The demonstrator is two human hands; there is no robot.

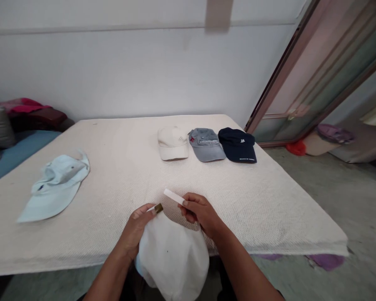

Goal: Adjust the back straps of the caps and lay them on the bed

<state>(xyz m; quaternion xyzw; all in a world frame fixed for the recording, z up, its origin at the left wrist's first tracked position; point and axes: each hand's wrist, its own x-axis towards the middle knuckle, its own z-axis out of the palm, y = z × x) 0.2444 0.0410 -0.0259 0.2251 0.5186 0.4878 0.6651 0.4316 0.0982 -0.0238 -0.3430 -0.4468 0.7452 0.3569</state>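
Note:
A white baseball cap (175, 255) hangs at the near edge of the table, its back opening facing away from me. My left hand (137, 228) pinches the cap's rim beside a brass-coloured buckle (158, 208). Between the thumb and fingers of my right hand (200, 212) is the cap's loose white strap (174, 197), its free end pointing left toward the buckle. Strap and buckle are apart. The cap's brim is hidden from view.
On the white-covered table (119, 167) sit a cream cap (173, 144), a grey cap (207, 145) and a navy cap (237, 145) in a row. A pale blue cap (56, 184) lies at the left. Behind the table stands a white wall (128, 75).

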